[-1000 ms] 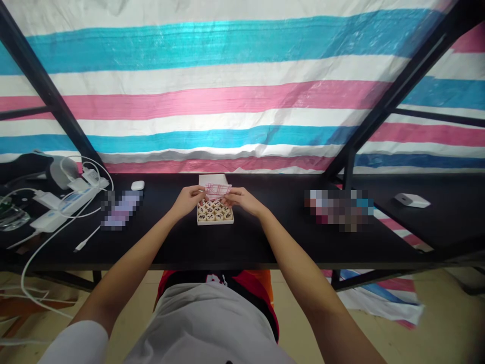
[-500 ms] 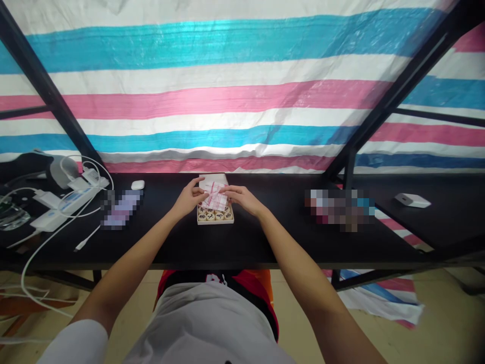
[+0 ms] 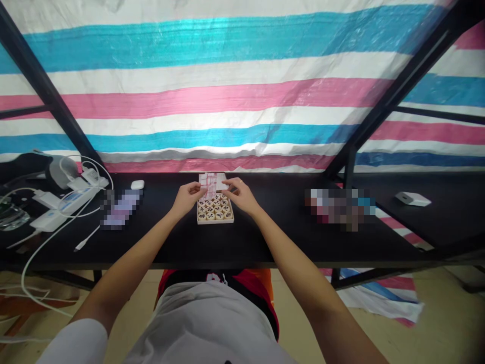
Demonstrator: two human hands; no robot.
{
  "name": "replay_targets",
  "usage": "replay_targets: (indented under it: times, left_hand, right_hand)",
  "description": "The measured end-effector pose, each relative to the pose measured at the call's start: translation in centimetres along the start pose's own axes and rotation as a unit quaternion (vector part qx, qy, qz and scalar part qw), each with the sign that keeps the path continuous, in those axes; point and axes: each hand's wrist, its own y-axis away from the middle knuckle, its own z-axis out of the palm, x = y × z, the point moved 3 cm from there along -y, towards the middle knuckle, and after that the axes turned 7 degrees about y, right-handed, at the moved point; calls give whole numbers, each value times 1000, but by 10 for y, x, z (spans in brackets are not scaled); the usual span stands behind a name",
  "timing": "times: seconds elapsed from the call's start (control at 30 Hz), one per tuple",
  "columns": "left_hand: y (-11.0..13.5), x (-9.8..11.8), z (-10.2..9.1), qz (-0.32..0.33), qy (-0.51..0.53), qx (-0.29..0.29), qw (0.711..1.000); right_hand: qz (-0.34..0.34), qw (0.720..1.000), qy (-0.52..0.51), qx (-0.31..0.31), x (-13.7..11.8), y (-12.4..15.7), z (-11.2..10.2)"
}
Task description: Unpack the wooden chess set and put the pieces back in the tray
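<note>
In the middle of the desk sits a white box (image 3: 215, 221) holding rows of round Chinese chess pieces (image 3: 220, 216) with dark characters. Its raised white lid (image 3: 221, 183) stands behind the pieces. My left hand (image 3: 187, 197) is closed on the lower left edge of a folded sheet (image 3: 209, 184) with red grid lines. That sheet lies over the left part of the lid and covers some of the back pieces. At the box's right side is my right hand (image 3: 241, 196), thumb and index finger apart near the lid's edge, with nothing visible between them.
To the left lie a blurred phone (image 3: 122, 210), a white earphone case (image 3: 137, 185), a power strip (image 3: 71, 199) and loose white cables (image 3: 87, 238). A blurred item (image 3: 337, 206) and a white charger (image 3: 413, 199) are to the right. Black frame bars flank the desk (image 3: 257, 253).
The sheet has moved up and left over the lid, uncovering more pieces. My right hand has come off the sheet and its fingers have parted.
</note>
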Motion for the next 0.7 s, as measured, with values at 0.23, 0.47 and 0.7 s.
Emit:
replay_targets:
  times: [0.23, 0.47, 0.7]
  left_hand:
    - [7, 10, 10, 107, -167, -5, 980]
    - [18, 11, 29, 177, -235, -141, 945]
    - [14, 10, 18, 169, -246, -123, 946]
  right_hand:
    - [73, 986, -99, -116, -8, 5, 12]
    - [77, 976, -152, -134, -12, 4, 9]
    - [70, 981, -145, -110, -2, 0, 7]
